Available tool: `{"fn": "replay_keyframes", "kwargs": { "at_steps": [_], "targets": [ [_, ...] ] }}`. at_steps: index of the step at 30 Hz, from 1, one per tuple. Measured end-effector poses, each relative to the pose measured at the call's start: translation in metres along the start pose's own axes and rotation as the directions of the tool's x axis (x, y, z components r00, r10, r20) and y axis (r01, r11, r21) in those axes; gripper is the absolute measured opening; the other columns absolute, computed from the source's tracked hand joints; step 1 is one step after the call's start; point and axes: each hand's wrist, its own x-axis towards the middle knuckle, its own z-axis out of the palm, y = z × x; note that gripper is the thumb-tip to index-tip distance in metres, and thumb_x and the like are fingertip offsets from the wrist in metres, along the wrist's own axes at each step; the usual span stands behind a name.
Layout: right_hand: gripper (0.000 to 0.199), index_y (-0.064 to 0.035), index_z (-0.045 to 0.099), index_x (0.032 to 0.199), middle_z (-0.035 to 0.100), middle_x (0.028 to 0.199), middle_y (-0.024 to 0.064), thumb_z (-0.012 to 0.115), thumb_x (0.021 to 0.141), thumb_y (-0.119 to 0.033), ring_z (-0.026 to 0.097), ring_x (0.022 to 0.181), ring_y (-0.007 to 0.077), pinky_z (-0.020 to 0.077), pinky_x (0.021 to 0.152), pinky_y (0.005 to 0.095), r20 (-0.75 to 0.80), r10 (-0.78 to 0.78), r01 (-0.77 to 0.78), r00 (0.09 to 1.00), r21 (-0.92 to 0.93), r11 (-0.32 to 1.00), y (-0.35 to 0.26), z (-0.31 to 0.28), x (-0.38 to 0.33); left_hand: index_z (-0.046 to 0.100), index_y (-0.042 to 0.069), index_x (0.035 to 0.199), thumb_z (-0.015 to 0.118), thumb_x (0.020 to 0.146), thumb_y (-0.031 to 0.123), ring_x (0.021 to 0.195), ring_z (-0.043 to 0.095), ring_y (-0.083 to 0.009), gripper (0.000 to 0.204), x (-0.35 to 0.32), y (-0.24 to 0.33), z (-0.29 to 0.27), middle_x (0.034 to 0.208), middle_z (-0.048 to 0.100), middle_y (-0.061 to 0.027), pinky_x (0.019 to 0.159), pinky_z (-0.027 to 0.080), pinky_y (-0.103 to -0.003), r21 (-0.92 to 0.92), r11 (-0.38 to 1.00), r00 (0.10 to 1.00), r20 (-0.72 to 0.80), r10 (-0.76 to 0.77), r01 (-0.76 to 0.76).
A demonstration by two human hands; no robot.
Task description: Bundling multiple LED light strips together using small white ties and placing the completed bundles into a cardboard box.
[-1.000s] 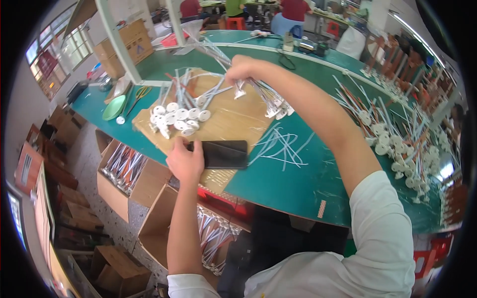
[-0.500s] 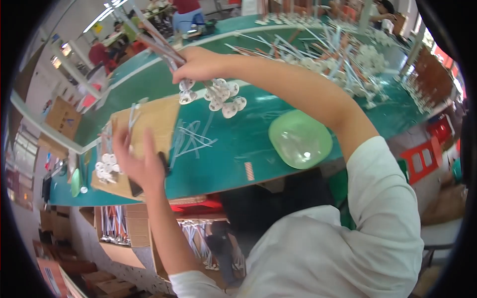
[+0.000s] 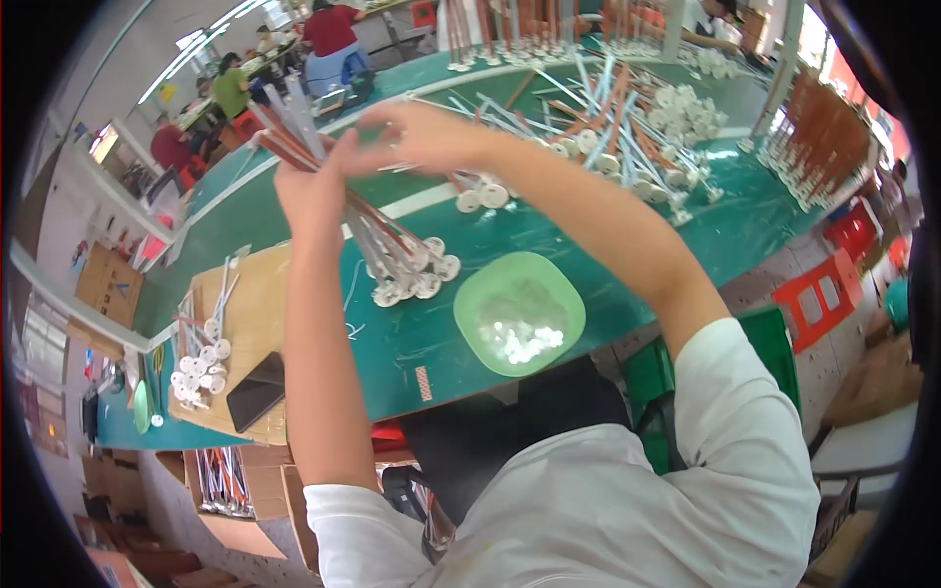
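Observation:
My left hand (image 3: 312, 196) is closed around a bundle of long thin rods (image 3: 365, 218), brown and silver-grey. The bundle tilts, its white round disc ends (image 3: 417, 272) hanging low over the green table. Close beside its upper part is my right hand (image 3: 417, 135), fingers curved, apart and slightly blurred, with nothing visible in them. A few more disc-ended rods (image 3: 480, 194) show just below my right wrist. On the near side of the table a light green bowl (image 3: 472, 312) holds small white pieces.
A brown cardboard sheet (image 3: 257, 294) on the left bears a dark phone (image 3: 257, 392) and a small heap of disc-ended rods (image 3: 201, 367). A large loose pile of rods (image 3: 613, 122) covers the far right. Rods stand upright in rows (image 3: 818, 137) near the right edge. Other people work beyond.
The left hand has come up from over the cardboard and taken hold of the rod bundle. The right hand, which gripped rods before, has loosened and opened. The view has shifted.

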Motion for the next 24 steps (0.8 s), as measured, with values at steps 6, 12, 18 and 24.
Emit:
{"fn": "replay_keyframes", "kwargs": {
  "at_steps": [6,12,18,24],
  "targets": [
    [0.073,-0.0008,0.049,0.131,0.058,0.124,0.0176,0.055,0.086,-0.058,0.057,0.110,0.0252,0.0449,0.090,0.0342,-0.209,-0.158,0.175,0.965,0.066,0.982,-0.069,-0.030,0.045,0.060,0.000,0.085,0.077,0.077,0.013,0.066,0.064,-0.0158,0.023,-0.004,0.018,0.007,0.076,0.063,-0.0059,0.062,0.051,-0.027,-0.041,0.998,0.997,0.073,-0.038,0.041],
    [0.069,0.0043,0.067,0.092,0.064,0.083,0.0248,0.052,0.083,-0.063,0.064,0.075,0.0349,0.0510,0.073,0.0397,0.316,-0.167,0.314,0.934,-0.506,0.804,-0.132,-0.017,0.059,0.060,0.002,0.097,0.067,0.086,0.013,0.069,0.065,-0.0183,0.017,-0.009,0.037,0.014,0.085,0.066,-0.0087,0.065,0.051,-0.027,-0.113,0.992,0.994,0.100,-0.048,0.060],
    [0.057,0.0025,0.065,0.101,0.067,0.091,0.0195,0.062,0.082,-0.051,0.065,0.081,0.0330,0.0520,0.073,0.0400,-0.201,-0.641,0.529,0.741,-0.412,0.742,-0.097,-0.011,0.047,0.060,-0.002,0.100,0.065,0.088,0.021,0.053,0.056,-0.0145,0.026,-0.001,0.045,0.004,0.065,0.060,-0.0068,0.053,0.044,-0.026,-0.084,0.994,0.997,0.024,0.067,-0.065],
    [0.072,0.0008,0.055,0.122,0.063,0.114,0.0213,0.076,0.064,-0.036,0.063,0.103,0.0294,0.0485,0.088,0.0376,-0.221,-0.339,0.347,0.915,-0.004,0.938,-0.030,0.009,-0.013,0.066,-0.002,0.081,0.065,0.090,0.032,0.058,0.058,-0.0140,0.036,0.002,0.093,0.005,0.064,0.062,-0.0054,0.060,0.043,-0.029,-0.011,0.998,0.998,0.022,0.059,-0.059]
  ]
}}
